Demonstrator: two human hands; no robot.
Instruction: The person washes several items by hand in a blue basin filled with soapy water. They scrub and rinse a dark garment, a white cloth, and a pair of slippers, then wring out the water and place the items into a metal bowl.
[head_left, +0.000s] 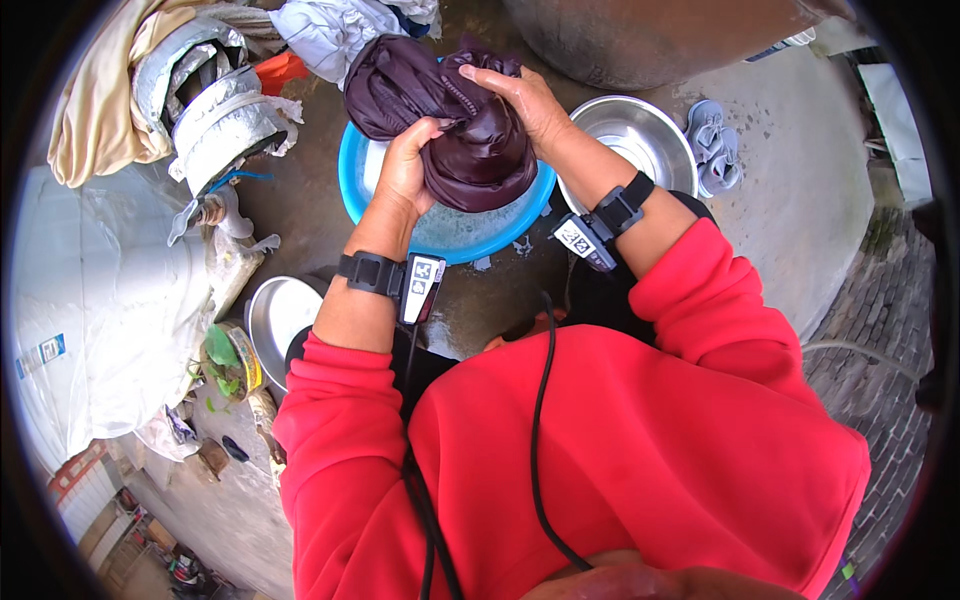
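Note:
A dark maroon garment (480, 169) with a zipper is bunched up between my two hands, over a blue plastic basin (442, 251). My left hand (409, 161) grips it from the near left side, thumb on top. On the upper right, my right hand (529, 101) holds the cloth near the zipper, thumb across it. Sudsy water (461, 225) shows in the basin below the garment. Part of the basin is hidden behind the cloth and my hands. Both my wrists carry strapped devices.
A steel basin (637, 135) stands right of the blue one, with grey shoes (712, 146) beyond. Another metal basin (281, 322) is at left, by a potted plant (229, 364). A foil-wrapped pipe and tap (217, 206) stand left; a large brown vat (637, 37) is at the top.

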